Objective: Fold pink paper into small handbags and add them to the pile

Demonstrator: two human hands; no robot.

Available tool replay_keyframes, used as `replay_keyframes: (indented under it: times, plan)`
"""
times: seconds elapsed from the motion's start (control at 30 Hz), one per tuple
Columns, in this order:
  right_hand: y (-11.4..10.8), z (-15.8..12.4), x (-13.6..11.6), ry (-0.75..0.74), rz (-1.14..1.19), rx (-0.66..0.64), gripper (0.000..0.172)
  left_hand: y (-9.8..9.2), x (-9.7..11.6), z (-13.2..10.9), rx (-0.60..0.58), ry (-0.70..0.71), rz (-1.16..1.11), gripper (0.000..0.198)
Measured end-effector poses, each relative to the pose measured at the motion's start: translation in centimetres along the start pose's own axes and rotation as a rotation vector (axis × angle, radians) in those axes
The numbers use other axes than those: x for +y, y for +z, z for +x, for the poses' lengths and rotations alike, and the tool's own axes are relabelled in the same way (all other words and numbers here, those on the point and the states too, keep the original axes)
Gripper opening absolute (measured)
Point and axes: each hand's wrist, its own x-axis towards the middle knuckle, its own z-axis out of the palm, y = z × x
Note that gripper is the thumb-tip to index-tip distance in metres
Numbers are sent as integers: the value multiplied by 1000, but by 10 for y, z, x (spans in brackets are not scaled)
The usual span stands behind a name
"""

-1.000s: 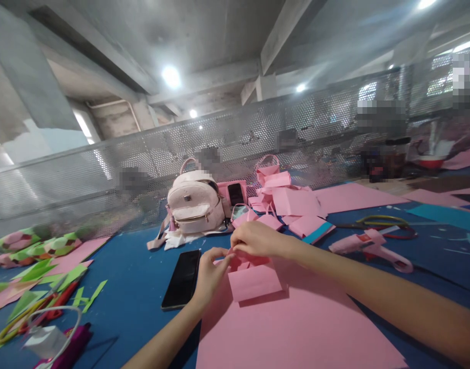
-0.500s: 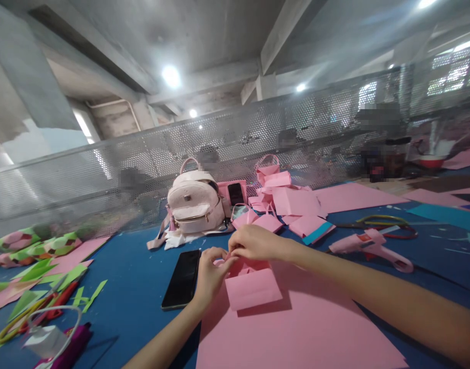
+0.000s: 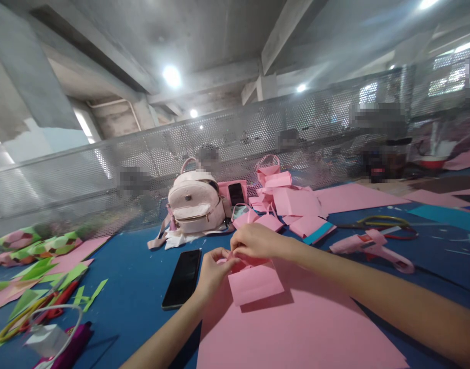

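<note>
Head view: left hand (image 3: 212, 271) and right hand (image 3: 256, 241) both pinch the folded pink paper (image 3: 256, 285), close together.

folded pink paper (image 3: 257, 285) partly hidden by left hand (image 3: 214, 271) and right hand (image 3: 254, 241), large pink sheet (image 3: 296, 328) cut off at bottom, dark shapes (image 3: 133, 180) beyond perforated metal screen (image 3: 238, 128) blurred

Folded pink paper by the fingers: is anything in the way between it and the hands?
Nothing visible is: the left hand and right hand both pinch the folded pink paper near its far left corner.
</note>
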Motion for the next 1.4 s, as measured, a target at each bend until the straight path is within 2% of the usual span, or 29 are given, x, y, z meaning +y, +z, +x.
replay_keyframes:
  times: [0.17,0.37,0.8,1.03,1.13,1.4]
  plan:
    - [-2,1,3,19,-6,0,17,-2,-2,2,-32,-9,-7,23]
    - [-5,0,5,40,-2,5,18,-5,-4,4,-37,67,58,22]
    - [-9,-1,8,37,-1,17,18,-14,1,3,108,254,269,17]
    - [-13,-2,8,58,-21,23,16,-18,-3,9,169,235,225,19]
    - [-12,-2,10,66,-29,33,17,-20,-6,11,189,222,179,25]
    - [-11,-2,13,74,-22,51,18,-17,-7,7,93,167,51,33]
